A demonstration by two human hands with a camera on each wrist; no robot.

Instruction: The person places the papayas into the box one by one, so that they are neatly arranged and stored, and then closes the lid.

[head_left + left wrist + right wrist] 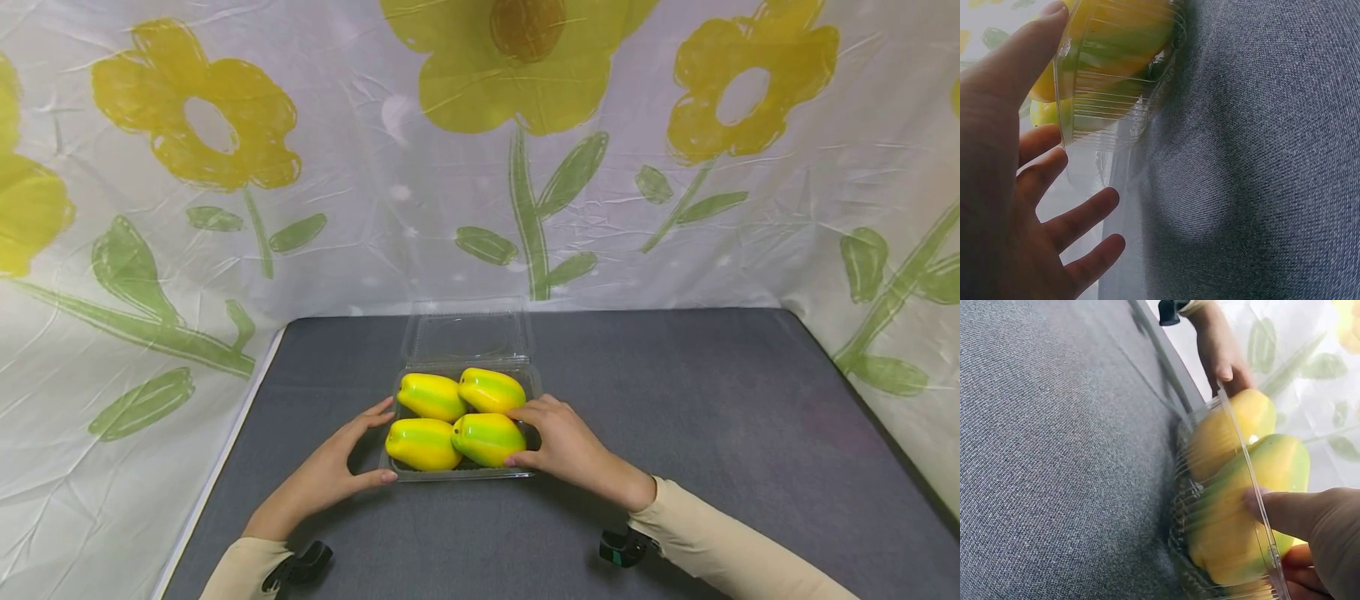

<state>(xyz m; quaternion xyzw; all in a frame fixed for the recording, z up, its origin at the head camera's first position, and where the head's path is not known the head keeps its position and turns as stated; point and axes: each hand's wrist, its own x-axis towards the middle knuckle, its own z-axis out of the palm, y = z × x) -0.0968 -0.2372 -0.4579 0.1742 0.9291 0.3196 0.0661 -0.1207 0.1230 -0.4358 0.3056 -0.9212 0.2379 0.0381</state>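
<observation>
A clear plastic clamshell box (465,476) stands on the table with several yellow-green papayas in its base, in two rows. My right hand (566,442) grips the front right papaya (489,440); its thumb (1291,509) lies against the fruit inside the rim. Beside it sits the front left papaya (422,444). Behind them are the back left papaya (431,396) and the back right papaya (491,390). At the box's left side is my left hand (330,471), thumb at the rim and the other fingers spread (1085,219), holding nothing.
The box's clear lid (468,336) is folded back behind the base. A dark grey cloth covers the table (697,417). White sheeting with printed flowers (360,167) hangs at the back and sides. Dark wrist cameras (626,547) sit under both sleeves.
</observation>
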